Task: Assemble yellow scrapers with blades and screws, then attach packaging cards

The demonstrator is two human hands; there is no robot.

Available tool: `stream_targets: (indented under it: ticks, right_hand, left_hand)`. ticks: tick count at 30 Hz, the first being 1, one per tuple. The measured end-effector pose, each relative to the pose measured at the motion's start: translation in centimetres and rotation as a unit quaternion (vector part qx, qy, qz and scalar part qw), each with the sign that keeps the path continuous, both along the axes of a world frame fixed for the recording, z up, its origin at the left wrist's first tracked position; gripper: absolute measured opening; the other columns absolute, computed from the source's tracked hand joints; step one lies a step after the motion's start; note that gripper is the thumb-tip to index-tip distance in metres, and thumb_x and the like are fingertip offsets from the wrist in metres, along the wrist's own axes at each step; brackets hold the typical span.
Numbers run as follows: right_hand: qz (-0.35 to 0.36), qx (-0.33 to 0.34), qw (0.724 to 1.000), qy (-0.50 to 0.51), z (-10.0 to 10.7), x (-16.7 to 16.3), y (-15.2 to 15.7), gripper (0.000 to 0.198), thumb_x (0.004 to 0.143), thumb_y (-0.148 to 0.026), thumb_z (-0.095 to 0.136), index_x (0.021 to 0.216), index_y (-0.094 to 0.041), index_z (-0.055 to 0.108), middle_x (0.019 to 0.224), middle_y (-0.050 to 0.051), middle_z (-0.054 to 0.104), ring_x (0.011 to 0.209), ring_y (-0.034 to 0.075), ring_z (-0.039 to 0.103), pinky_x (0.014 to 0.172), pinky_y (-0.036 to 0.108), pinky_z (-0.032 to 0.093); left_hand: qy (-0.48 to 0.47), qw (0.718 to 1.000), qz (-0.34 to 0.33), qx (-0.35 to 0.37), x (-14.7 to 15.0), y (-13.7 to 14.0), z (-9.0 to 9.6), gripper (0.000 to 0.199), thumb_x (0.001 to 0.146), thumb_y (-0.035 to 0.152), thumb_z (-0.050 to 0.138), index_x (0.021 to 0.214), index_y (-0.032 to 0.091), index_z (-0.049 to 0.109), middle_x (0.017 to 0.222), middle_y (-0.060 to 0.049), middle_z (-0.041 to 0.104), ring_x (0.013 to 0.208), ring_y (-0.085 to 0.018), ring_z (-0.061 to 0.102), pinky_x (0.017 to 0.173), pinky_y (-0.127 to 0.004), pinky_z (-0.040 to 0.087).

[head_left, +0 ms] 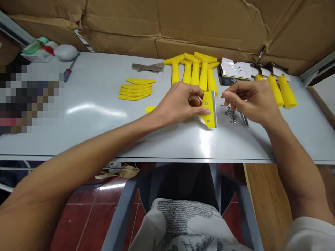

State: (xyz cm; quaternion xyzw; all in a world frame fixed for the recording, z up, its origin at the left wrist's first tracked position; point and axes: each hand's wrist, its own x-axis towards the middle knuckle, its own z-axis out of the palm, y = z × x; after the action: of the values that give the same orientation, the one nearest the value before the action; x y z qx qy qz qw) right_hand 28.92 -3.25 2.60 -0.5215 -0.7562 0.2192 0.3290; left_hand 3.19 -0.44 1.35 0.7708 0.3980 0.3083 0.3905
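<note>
My left hand (181, 101) is closed around a yellow scraper (208, 98), its thumb lying on the head. A metal blade (215, 109) runs along the scraper's right edge, and two small fasteners show on its face. The yellow end (150, 109) visible behind my left wrist looks like its handle. To the right, my right hand (250, 99) has its thumb and forefinger drawn together; what they pinch, if anything, is too small to make out. Just below those fingers lies a pile of small screws (231, 115). A slim metal rod (245, 120) sticks out beneath my right hand; whether held or lying, I cannot tell.
Yellow scraper handles (204, 71) lie at the back, with loose blades (148, 67) and several yellow strips (136, 91) to their left. White-and-black boxes (235, 71) and yellow handles (288, 91) are at right. A screwdriver (68, 74) lies at left. Cardboard (196, 28) lines the back.
</note>
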Motion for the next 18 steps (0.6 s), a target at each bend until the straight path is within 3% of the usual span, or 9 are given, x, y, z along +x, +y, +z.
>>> stream_targets:
  ticks: [3, 6, 10, 12, 14, 18]
  right_hand:
    - [-0.045, 0.060, 0.986, -0.148, -0.1, 1.8, 1.1, 0.025, 0.100, -0.047, 0.077, 0.091, -0.025, 0.084, 0.086, 0.006, 0.080, 0.070, 0.019, 0.065, 0.074, 0.040, 0.051]
    - [-0.022, 0.031, 0.967, -0.251, -0.9, 2.5, 1.9, 0.012, 0.098, -0.036, 0.077, 0.096, -0.027, 0.085, 0.094, 0.005, 0.082, 0.077, 0.021, 0.066, 0.078, 0.040, 0.048]
    - [-0.010, 0.001, 0.953, -0.303, -1.7, 2.1, 2.2, 0.009, 0.096, -0.027, 0.075, 0.094, -0.026, 0.084, 0.092, 0.005, 0.081, 0.076, 0.021, 0.063, 0.072, 0.039, 0.040]
    - [-0.003, 0.017, 0.964, -0.265, -1.5, 1.8, 1.9, 0.011, 0.096, -0.026, 0.073, 0.093, -0.024, 0.083, 0.094, 0.006, 0.081, 0.076, 0.020, 0.064, 0.074, 0.039, 0.042]
    - [0.019, 0.030, 0.986, -0.161, -1.0, 1.2, 1.2, 0.012, 0.097, -0.031, 0.074, 0.093, -0.024, 0.083, 0.096, 0.005, 0.082, 0.076, 0.019, 0.065, 0.076, 0.039, 0.047]
    - [0.065, 0.026, 0.997, 0.034, -0.4, -0.9, -0.3, 0.031, 0.096, -0.062, 0.083, 0.097, -0.031, 0.085, 0.109, 0.006, 0.082, 0.096, 0.024, 0.072, 0.084, 0.043, 0.060]
  left_hand:
    - [0.023, 0.999, -0.040, -0.023, -0.1, 0.4, 0.1, 0.021, 0.075, 0.029, 0.093, 0.083, 0.016, 0.079, 0.083, -0.003, 0.081, 0.077, -0.016, 0.070, 0.074, -0.031, 0.056]
    - [0.018, 0.996, -0.063, -0.062, -0.4, 0.7, 0.2, 0.019, 0.075, 0.026, 0.092, 0.089, 0.017, 0.082, 0.092, -0.005, 0.083, 0.081, -0.016, 0.071, 0.079, -0.033, 0.060]
    - [0.004, 0.992, -0.045, -0.120, -0.5, 0.7, 0.4, 0.029, 0.070, 0.029, 0.098, 0.089, 0.016, 0.080, 0.090, -0.006, 0.081, 0.083, -0.018, 0.072, 0.077, -0.034, 0.061]
    - [-0.002, 0.990, -0.031, -0.134, -0.5, 0.6, 0.5, 0.036, 0.065, 0.032, 0.102, 0.087, 0.016, 0.078, 0.087, -0.005, 0.080, 0.083, -0.019, 0.073, 0.076, -0.034, 0.060]
    - [-0.002, 0.990, -0.023, -0.139, -0.5, 0.5, 0.5, 0.041, 0.063, 0.034, 0.103, 0.087, 0.017, 0.075, 0.082, -0.003, 0.079, 0.082, -0.019, 0.074, 0.075, -0.033, 0.060]
    - [-0.019, 0.992, -0.020, -0.124, -0.3, 0.6, -0.3, 0.042, 0.064, 0.028, 0.097, 0.091, 0.021, 0.066, 0.074, 0.001, 0.079, 0.072, -0.019, 0.074, 0.066, -0.030, 0.054]
